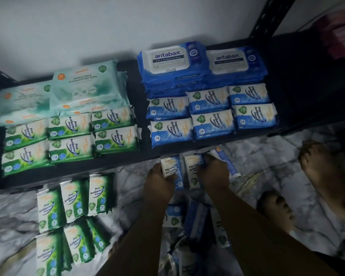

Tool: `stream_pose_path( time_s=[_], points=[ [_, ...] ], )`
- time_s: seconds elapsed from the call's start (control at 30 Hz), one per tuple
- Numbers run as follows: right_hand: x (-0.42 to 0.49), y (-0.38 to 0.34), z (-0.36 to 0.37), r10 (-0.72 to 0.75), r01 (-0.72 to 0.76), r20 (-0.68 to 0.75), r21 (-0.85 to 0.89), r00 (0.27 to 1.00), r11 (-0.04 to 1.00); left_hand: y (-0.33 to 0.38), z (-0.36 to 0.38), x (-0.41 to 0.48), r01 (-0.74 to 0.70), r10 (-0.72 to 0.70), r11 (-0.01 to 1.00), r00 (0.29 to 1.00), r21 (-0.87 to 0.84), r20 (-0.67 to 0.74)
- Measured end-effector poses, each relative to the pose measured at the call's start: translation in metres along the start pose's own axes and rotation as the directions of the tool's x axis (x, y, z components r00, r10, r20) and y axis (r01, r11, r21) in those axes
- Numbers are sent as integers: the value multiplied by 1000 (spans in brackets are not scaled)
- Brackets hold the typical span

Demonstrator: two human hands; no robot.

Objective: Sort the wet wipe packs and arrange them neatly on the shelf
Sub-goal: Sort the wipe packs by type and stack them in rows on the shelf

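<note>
On the black shelf [143, 108], large mint packs [84, 84] and small green pine packs [70, 138] fill the left half. Large blue Antabax packs [171, 62] and small blue fragrance-free packs [209, 114] fill the right half. Below the shelf's front edge, my left hand [157, 182] grips one small blue pack [170, 168]. My right hand [213, 172] grips another small blue pack [193, 168] beside it. A further blue pack [225, 160] leans just right of my right hand.
Several green pine packs [72, 212] lie on the marble-patterned floor [267, 156] at lower left. More blue packs [189, 218] lie between my forearms. Two bare feet [323, 172] stand at right. A black upright [267, 18] rises at the shelf's back right.
</note>
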State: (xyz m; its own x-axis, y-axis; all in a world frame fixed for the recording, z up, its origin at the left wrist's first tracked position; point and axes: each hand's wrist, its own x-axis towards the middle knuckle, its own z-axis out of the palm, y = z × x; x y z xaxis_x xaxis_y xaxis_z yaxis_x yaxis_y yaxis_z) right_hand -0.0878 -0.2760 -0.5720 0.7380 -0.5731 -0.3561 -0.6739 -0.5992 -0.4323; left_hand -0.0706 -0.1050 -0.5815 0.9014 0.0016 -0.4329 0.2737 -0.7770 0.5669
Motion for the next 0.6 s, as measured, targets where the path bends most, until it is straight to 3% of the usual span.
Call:
stream_pose_path(
  time_s=[0.1,0.3,0.43,0.6],
  points=[
    [-11,7,-19,-21,21,-15,29,1000,999,-13,-6,-8,5,-4,999,1000,50,-16],
    [-53,33,-62,218,-218,30,269,975,938,-36,-27,-46,-73,72,987,997,143,12],
    [-87,56,-65,267,-279,87,393,960,876,-42,-37,-84,-68,67,983,998,169,11],
    [-126,85,-60,328,-357,140,354,934,865,-55,-39,-114,-60,29,969,991,241,130]
  ],
)
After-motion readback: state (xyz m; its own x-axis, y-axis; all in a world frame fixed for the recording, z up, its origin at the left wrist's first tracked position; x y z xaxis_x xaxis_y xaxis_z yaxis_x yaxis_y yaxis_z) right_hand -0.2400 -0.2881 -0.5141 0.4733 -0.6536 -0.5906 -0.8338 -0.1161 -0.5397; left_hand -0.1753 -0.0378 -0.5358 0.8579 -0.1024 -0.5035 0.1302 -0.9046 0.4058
